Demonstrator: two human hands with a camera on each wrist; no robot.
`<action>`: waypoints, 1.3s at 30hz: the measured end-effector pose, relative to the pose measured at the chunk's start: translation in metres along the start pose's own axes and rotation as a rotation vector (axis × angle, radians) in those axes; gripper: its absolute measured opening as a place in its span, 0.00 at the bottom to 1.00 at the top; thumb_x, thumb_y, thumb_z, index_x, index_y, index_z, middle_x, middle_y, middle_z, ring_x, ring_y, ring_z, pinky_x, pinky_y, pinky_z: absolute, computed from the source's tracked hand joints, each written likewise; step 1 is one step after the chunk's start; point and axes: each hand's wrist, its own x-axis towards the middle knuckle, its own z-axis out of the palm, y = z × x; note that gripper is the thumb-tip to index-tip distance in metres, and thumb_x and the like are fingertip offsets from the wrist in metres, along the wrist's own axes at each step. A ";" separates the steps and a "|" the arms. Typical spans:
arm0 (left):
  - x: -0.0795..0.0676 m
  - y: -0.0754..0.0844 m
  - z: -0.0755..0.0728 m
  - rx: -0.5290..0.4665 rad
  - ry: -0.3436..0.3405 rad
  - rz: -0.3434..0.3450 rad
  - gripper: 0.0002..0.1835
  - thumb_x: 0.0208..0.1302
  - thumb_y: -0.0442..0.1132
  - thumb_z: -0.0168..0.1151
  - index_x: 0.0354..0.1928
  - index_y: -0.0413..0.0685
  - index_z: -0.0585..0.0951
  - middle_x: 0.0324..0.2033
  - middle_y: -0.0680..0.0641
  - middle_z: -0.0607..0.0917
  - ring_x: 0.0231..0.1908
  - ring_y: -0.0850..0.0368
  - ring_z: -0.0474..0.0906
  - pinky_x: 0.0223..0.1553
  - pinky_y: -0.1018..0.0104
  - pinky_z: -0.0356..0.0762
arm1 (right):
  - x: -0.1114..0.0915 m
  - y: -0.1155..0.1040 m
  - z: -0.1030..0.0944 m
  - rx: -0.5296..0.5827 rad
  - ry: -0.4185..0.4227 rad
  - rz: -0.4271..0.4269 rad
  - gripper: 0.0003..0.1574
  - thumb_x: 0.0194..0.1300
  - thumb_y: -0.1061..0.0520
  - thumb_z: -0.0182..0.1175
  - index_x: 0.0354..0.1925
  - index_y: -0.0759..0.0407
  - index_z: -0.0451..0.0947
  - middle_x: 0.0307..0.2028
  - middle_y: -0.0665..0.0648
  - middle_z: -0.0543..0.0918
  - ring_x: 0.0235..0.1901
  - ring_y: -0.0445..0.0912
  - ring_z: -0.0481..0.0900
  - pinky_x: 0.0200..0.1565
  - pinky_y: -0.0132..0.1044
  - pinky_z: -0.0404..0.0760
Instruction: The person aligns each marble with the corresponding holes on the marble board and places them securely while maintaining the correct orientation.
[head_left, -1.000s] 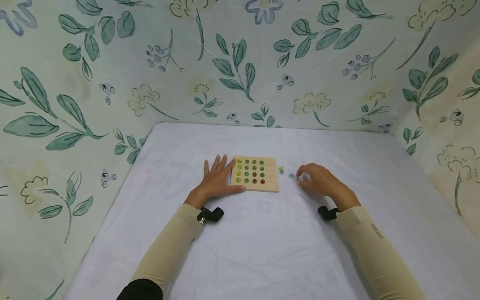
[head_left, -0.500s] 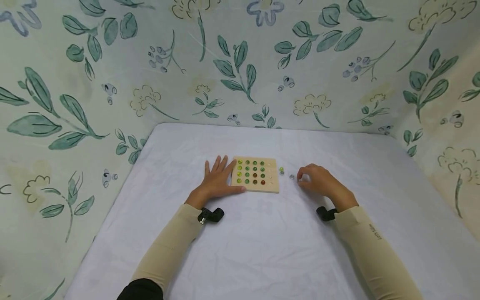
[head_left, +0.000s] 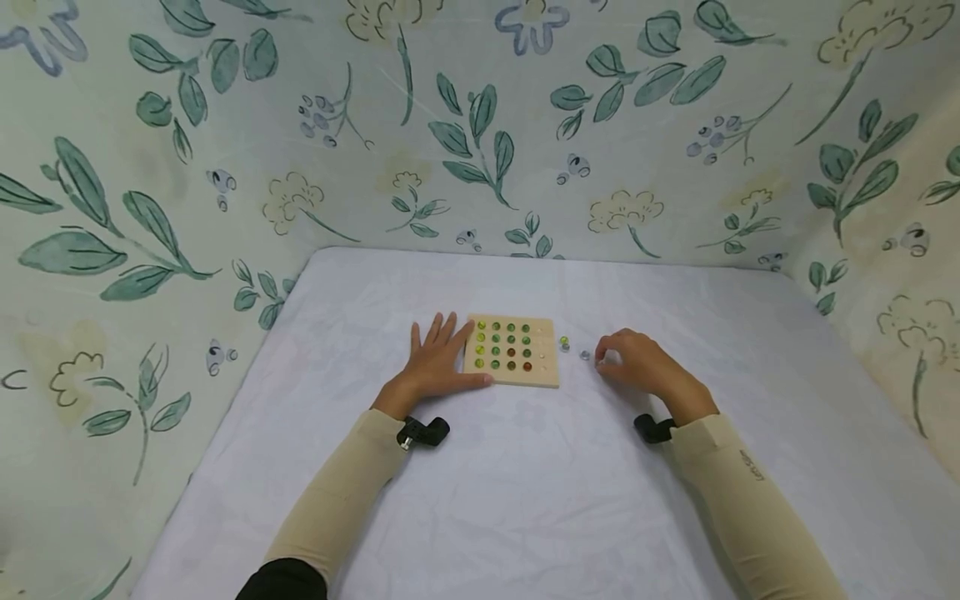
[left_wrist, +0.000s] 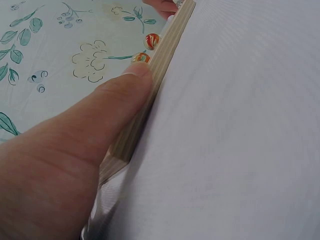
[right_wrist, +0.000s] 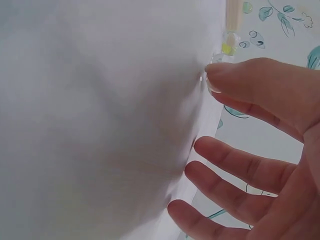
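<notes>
A wooden marble board (head_left: 550, 372) lies flat on the table, with rows of yellow-green, green and red marbles in its left and middle columns. My left hand (head_left: 432, 367) rests at its left end, fingers spread, the thumb along the front edge and the index fingertip by the back left corner. Two red-and-white marbles (left_wrist: 152, 41) show past that thumb in the left wrist view. To the right of the board, my right hand (head_left: 639, 362) pinches a clear marble (right_wrist: 209, 86) between thumb and index finger, low over the cloth. Its other fingers are loosely bent, tips near the cloth.
Between board and right hand lie a yellow-green marble (head_left: 564, 340), a clear one touching or close by it, and another clear marble (head_left: 585, 356). A white cloth (head_left: 525, 483) covers the table. Leaf-patterned fabric (head_left: 480, 125) hangs behind and at the sides.
My right thumb and index finger have closed on the clear marble that showed at their tips a second ago. The left hand and board stay put; the head view shifts slightly.
</notes>
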 end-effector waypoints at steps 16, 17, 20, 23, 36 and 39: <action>0.000 0.000 0.000 0.000 0.012 0.004 0.61 0.46 0.80 0.55 0.77 0.59 0.48 0.76 0.44 0.42 0.74 0.45 0.29 0.67 0.39 0.19 | 0.006 -0.024 -0.007 0.076 0.041 -0.061 0.08 0.62 0.57 0.66 0.41 0.52 0.81 0.54 0.61 0.76 0.56 0.57 0.71 0.58 0.56 0.72; 0.000 0.000 0.000 0.001 0.012 0.003 0.61 0.46 0.80 0.55 0.77 0.59 0.48 0.76 0.44 0.42 0.74 0.45 0.28 0.67 0.39 0.19 | 0.006 -0.026 -0.007 0.075 0.044 -0.075 0.08 0.61 0.57 0.67 0.41 0.52 0.81 0.54 0.61 0.76 0.56 0.57 0.71 0.59 0.55 0.72; 0.000 0.000 0.000 0.001 0.006 0.001 0.61 0.46 0.81 0.54 0.77 0.59 0.47 0.76 0.44 0.41 0.74 0.46 0.28 0.67 0.39 0.19 | 0.007 -0.034 -0.007 0.081 0.048 -0.115 0.08 0.60 0.57 0.68 0.40 0.52 0.82 0.55 0.60 0.75 0.56 0.57 0.70 0.59 0.54 0.72; 0.001 0.000 0.000 -0.001 0.001 0.002 0.61 0.45 0.81 0.54 0.77 0.60 0.47 0.76 0.45 0.41 0.74 0.46 0.28 0.67 0.39 0.18 | 0.009 -0.041 -0.006 0.076 0.046 -0.151 0.09 0.60 0.57 0.68 0.40 0.51 0.82 0.56 0.61 0.74 0.57 0.57 0.70 0.59 0.54 0.72; 0.001 -0.001 0.001 -0.008 0.000 0.005 0.61 0.45 0.81 0.54 0.77 0.60 0.47 0.76 0.45 0.41 0.74 0.46 0.27 0.66 0.40 0.17 | 0.016 -0.058 0.002 0.072 0.011 -0.242 0.07 0.61 0.56 0.67 0.39 0.50 0.82 0.63 0.66 0.70 0.63 0.63 0.66 0.61 0.59 0.68; 0.001 -0.001 0.002 -0.012 0.000 0.003 0.61 0.45 0.81 0.54 0.77 0.60 0.47 0.76 0.45 0.41 0.74 0.46 0.27 0.66 0.40 0.17 | 0.017 -0.060 0.005 0.081 0.009 -0.234 0.07 0.61 0.55 0.67 0.39 0.50 0.82 0.63 0.65 0.70 0.62 0.62 0.67 0.60 0.59 0.69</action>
